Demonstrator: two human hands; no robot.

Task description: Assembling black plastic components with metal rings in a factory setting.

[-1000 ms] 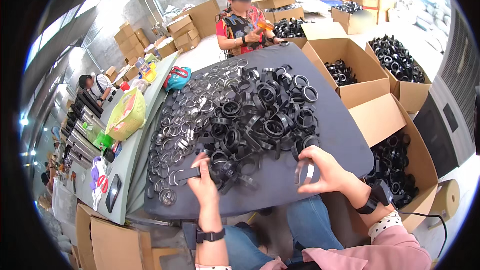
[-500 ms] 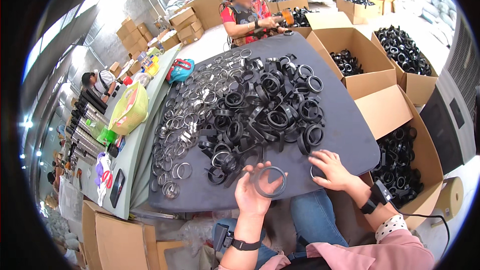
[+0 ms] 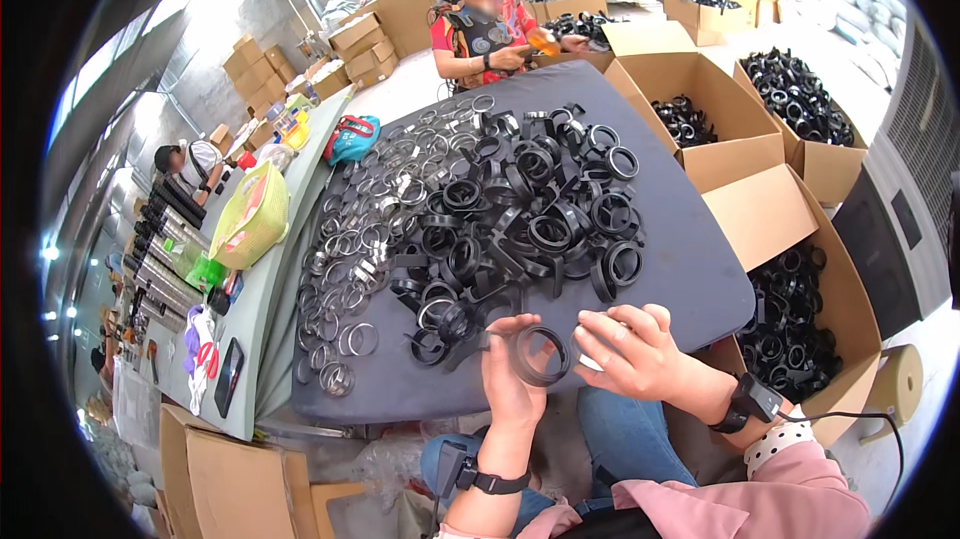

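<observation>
Over the near edge of the dark-covered table (image 3: pixel 690 249), my left hand (image 3: pixel 510 389) grips a black ring (image 3: pixel 546 377), tilted so that its round opening shows. My right hand (image 3: pixel 640 359) is just to the right, fingers curled and closed. A small whitish edge (image 3: pixel 590 362) peeks out under those fingers; the rest of that thing is hidden. Beyond my hands lies a heap of black rings (image 3: pixel 548 231), some with a straight tab. Thin silver metal rings (image 3: pixel 358 339) are spread along the table's left side.
Open cardboard boxes (image 3: pixel 735 154) with black rings line the right side. A co-worker (image 3: pixel 480 29) handles an orange-headed tool at the far edge. On the left, a green-covered table (image 3: pixel 245 379) holds a yellow-green basket (image 3: pixel 250 224), red-handled scissors (image 3: pixel 207 359) and a phone (image 3: pixel 229 377).
My right hand has lifted from the tabletop and moved left, close to the black ring. My left hand has turned that ring more upright. The co-worker's hands have shifted.
</observation>
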